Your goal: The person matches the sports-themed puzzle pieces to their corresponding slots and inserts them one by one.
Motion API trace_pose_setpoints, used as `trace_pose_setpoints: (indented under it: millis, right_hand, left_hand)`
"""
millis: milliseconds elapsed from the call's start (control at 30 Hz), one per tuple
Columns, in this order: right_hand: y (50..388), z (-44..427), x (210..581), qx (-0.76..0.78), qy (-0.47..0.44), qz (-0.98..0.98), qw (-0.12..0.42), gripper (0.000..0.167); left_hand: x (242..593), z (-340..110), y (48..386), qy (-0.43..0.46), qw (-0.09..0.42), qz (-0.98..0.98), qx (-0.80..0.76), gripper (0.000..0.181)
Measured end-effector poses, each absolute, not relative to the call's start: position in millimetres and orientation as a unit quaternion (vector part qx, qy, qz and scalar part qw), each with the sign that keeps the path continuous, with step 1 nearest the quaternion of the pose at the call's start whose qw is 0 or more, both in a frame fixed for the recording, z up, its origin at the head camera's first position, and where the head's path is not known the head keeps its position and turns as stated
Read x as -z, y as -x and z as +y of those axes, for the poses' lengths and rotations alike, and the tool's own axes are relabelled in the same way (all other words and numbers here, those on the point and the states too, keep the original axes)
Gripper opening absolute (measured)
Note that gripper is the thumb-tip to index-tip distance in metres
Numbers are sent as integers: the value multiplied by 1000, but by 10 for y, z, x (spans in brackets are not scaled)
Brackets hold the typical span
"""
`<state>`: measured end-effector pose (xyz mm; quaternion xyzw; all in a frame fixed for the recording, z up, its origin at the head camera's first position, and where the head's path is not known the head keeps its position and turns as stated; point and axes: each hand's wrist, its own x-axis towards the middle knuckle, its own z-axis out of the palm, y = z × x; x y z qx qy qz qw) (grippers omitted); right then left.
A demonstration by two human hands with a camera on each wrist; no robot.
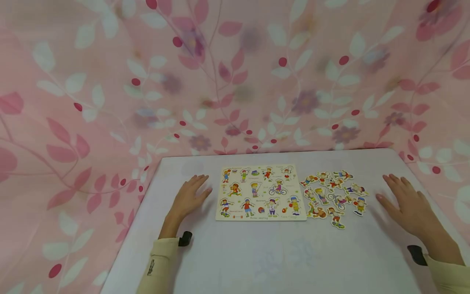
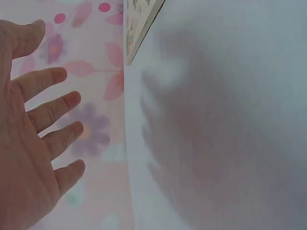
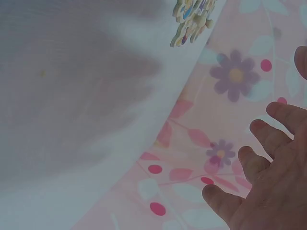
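A flat puzzle board (image 1: 260,192) printed with sports figures lies on the white table. Right beside it is a loose group of cut-out puzzle pieces (image 1: 319,195), showing children at sport, one with a bicycle. To the left of the board my left hand (image 1: 188,197) hovers with spread fingers, holding nothing; its shadow falls on the cloth in the left wrist view. My right hand (image 1: 409,206) is held to the right of the pieces, fingers apart and holding nothing. A corner of the board (image 2: 141,21) shows in the left wrist view, and some pieces (image 3: 193,19) in the right wrist view.
A white cloth covers the table (image 1: 257,257). Pink floral fabric (image 1: 235,81) hangs behind it and along both sides. Each wrist carries a small black camera, such as the one on the left sleeve (image 1: 185,238).
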<state>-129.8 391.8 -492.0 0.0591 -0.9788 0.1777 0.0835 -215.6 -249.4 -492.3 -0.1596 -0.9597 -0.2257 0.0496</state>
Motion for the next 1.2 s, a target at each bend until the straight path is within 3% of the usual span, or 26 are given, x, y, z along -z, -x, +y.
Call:
trace_pose_setpoints:
  millis: [333, 600, 900, 1200]
  right_hand:
    - [1266, 3866, 4953, -185, -66, -976, 91, 72]
    - [1276, 3837, 4951, -193, -70, -974, 95, 72]
    - [1277, 3802, 4919, -206, -68, -971, 98, 71]
    - [1324, 3654, 4873, -244, -69, -965, 63, 72]
  left_hand:
    - [5154, -2387, 2387, 202, 5, -920, 335, 47]
    - [5239, -2315, 2487, 185, -54, -922, 336, 37]
    - [5227, -2287, 2494, 196, -30, -932, 304, 28]
    - [5234, -2223, 2493, 189, -35, -937, 291, 27]
